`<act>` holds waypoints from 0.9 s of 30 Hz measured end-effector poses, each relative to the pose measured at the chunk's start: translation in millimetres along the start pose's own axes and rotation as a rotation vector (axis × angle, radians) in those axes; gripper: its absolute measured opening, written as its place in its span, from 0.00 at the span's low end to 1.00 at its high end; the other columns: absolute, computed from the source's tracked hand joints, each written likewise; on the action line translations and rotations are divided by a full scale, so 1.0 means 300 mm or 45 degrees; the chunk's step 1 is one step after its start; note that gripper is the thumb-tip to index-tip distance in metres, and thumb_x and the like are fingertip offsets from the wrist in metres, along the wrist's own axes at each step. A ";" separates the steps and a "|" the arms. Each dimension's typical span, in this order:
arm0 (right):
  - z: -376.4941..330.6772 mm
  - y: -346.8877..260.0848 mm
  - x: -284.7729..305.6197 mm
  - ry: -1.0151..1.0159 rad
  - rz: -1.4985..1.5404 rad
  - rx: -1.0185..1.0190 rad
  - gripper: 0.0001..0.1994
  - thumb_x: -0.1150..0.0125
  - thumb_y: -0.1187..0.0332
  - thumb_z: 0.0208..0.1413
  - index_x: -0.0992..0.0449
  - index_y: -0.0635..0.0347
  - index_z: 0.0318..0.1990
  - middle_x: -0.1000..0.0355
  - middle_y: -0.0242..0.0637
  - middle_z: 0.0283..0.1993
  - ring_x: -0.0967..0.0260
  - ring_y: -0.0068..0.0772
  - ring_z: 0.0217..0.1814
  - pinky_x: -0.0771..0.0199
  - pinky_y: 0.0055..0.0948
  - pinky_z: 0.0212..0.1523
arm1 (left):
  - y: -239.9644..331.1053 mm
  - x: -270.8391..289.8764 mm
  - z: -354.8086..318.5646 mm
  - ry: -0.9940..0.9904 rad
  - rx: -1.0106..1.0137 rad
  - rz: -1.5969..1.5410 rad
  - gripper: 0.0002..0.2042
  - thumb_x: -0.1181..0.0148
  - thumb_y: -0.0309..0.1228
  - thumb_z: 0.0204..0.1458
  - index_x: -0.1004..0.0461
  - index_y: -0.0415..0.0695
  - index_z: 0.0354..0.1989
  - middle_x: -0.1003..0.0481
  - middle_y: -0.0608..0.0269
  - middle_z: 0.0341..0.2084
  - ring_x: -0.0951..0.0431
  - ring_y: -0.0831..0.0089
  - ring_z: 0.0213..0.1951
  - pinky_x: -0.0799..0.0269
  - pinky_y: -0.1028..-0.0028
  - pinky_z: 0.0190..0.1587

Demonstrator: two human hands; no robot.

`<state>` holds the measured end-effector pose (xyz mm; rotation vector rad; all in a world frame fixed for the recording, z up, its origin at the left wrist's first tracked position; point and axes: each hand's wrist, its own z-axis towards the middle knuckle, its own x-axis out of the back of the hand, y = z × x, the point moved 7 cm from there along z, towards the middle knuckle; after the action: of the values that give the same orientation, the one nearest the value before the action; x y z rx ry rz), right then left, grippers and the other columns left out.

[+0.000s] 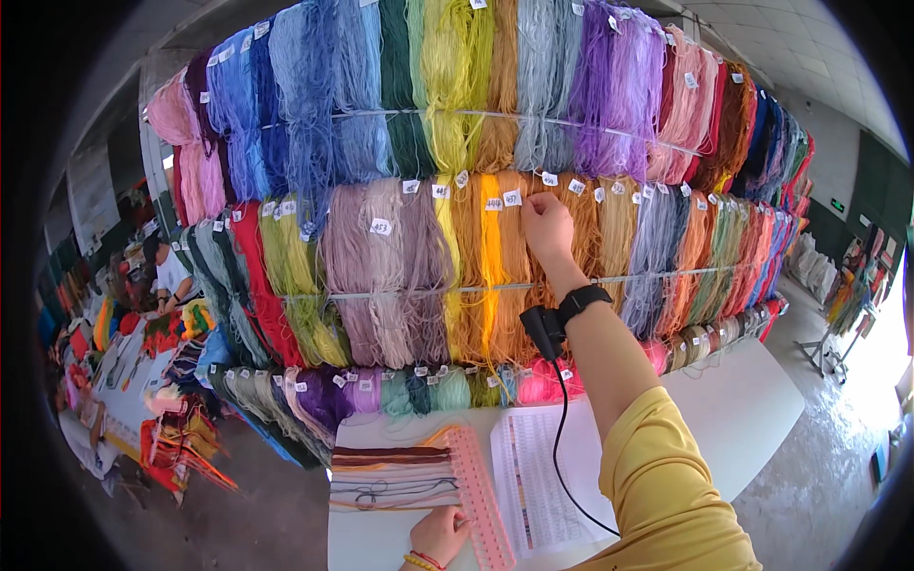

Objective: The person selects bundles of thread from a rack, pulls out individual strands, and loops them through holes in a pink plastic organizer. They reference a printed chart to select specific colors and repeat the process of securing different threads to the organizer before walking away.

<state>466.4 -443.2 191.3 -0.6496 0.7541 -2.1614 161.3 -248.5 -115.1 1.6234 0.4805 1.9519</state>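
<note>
Tangle risk: right hand (549,226), fingers bent, grip unclear, is at tops of orange-brown thread hanks (515,257) in the middle row, packed so closely that a pull could snarl them; curled left hand (440,537), hold unclear, could nudge the pink perforated strip (477,487) on the white worktop (369,542)

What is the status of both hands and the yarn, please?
Right hand raised at tagged orange-brown yarn, middle row; grip unclear. Left hand low, at left edge of pink strip. Black cable hangs in front of printed sheet.
</note>
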 end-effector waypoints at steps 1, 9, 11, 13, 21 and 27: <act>0.000 0.003 -0.004 -0.008 0.013 0.007 0.08 0.46 0.65 0.45 0.28 0.60 0.29 0.29 0.37 0.26 0.31 0.36 0.29 0.33 0.31 0.31 | -0.002 -0.002 -0.001 0.001 -0.001 0.000 0.08 0.45 0.33 0.43 0.31 0.45 0.30 0.29 0.62 0.20 0.29 0.67 0.24 0.34 0.72 0.27; 0.020 0.070 -0.008 -0.135 0.558 -0.094 0.08 0.48 0.68 0.47 0.29 0.65 0.30 0.32 0.33 0.23 0.36 0.22 0.25 0.36 0.22 0.27 | -0.004 -0.005 0.011 0.007 0.018 -0.078 0.08 0.44 0.36 0.40 0.32 0.47 0.27 0.29 0.61 0.20 0.29 0.62 0.26 0.34 0.67 0.27; 0.011 0.050 -0.017 -0.188 0.624 -0.148 0.08 0.49 0.68 0.48 0.30 0.66 0.30 0.33 0.32 0.23 0.37 0.21 0.25 0.36 0.21 0.26 | -0.010 0.000 0.007 0.035 0.017 -0.081 0.08 0.44 0.36 0.40 0.32 0.48 0.27 0.29 0.61 0.20 0.29 0.62 0.25 0.34 0.67 0.26; 0.017 0.055 -0.023 -0.254 0.638 -0.190 0.08 0.50 0.68 0.48 0.30 0.65 0.30 0.34 0.31 0.23 0.38 0.20 0.24 0.37 0.20 0.25 | -0.004 0.009 0.004 0.059 0.012 -0.089 0.08 0.44 0.36 0.40 0.32 0.48 0.26 0.29 0.61 0.20 0.29 0.62 0.25 0.34 0.67 0.26; 0.016 0.016 0.087 -0.113 0.538 0.176 0.04 0.52 0.73 0.46 0.32 0.64 0.25 0.36 0.40 0.44 0.37 0.26 0.26 0.37 0.24 0.29 | -0.027 0.010 0.022 -0.104 0.174 -0.095 0.11 0.43 0.37 0.39 0.32 0.44 0.25 0.30 0.59 0.23 0.28 0.61 0.27 0.33 0.65 0.28; -0.332 -0.135 0.437 -0.438 1.790 -0.311 0.03 0.53 0.71 0.47 0.36 0.60 0.28 0.37 0.33 0.37 0.48 0.17 0.18 0.45 0.19 0.20 | -0.005 0.053 -0.007 -0.137 0.072 -0.072 0.09 0.46 0.35 0.41 0.33 0.43 0.26 0.30 0.56 0.24 0.29 0.58 0.28 0.33 0.64 0.30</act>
<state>304.8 -492.1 176.8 -0.3669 0.8819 -0.6668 157.8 -237.2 -104.0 1.7212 0.5372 1.8148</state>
